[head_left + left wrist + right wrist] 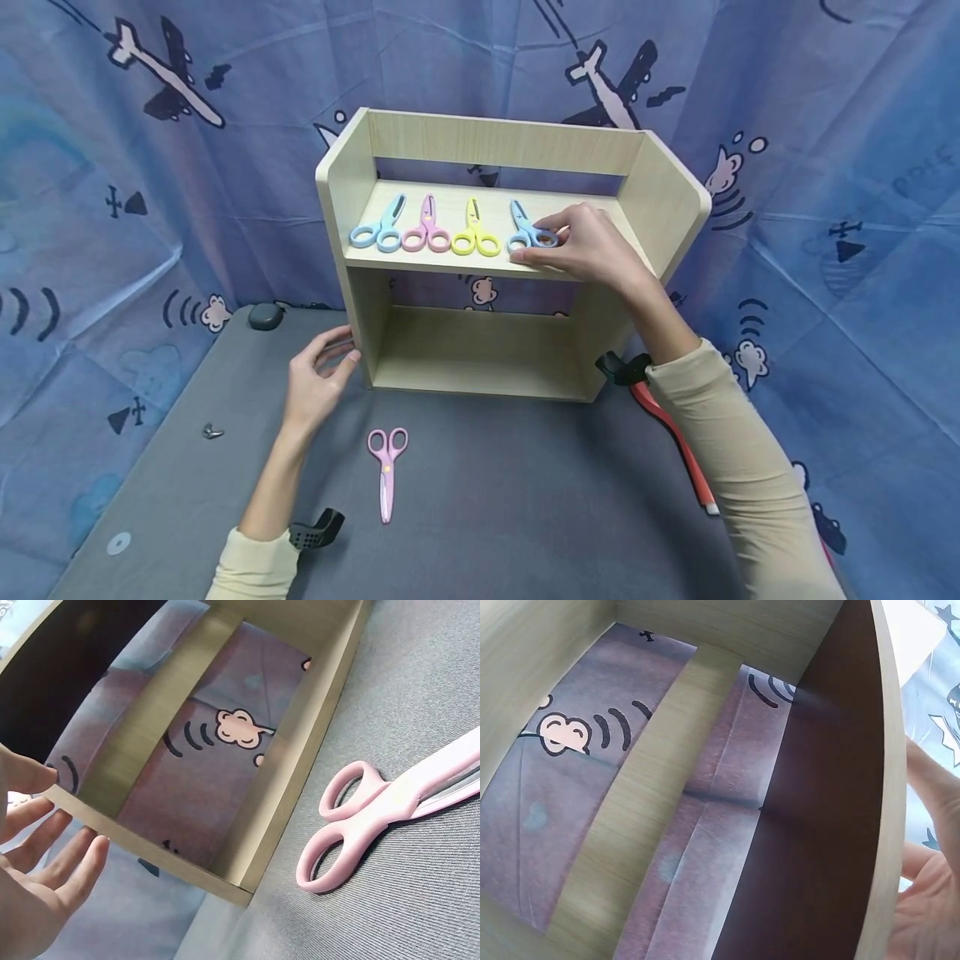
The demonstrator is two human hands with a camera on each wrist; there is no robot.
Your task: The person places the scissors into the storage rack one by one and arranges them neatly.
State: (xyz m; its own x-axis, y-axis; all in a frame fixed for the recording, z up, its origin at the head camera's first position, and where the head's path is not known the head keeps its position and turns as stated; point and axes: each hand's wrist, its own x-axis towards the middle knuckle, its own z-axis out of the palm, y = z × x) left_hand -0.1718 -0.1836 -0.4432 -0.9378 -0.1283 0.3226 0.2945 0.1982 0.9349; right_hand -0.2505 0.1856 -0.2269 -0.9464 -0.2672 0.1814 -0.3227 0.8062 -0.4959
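Your right hand (592, 246) pinched the blue scissors' (527, 229) handles; blades pointed away; your left hand (318, 385), fingers spread, lay farther.

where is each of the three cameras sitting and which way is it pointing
Head: above, facing forward and down at the wooden shelf; both forearms show, right hand pinching blue scissors.
Left wrist: low beside the left hand, facing the shelf's lower opening and pink scissors.
Right wrist: under the right hand, looking into the shelf.
Shared: head and left wrist both show the pink scissors.
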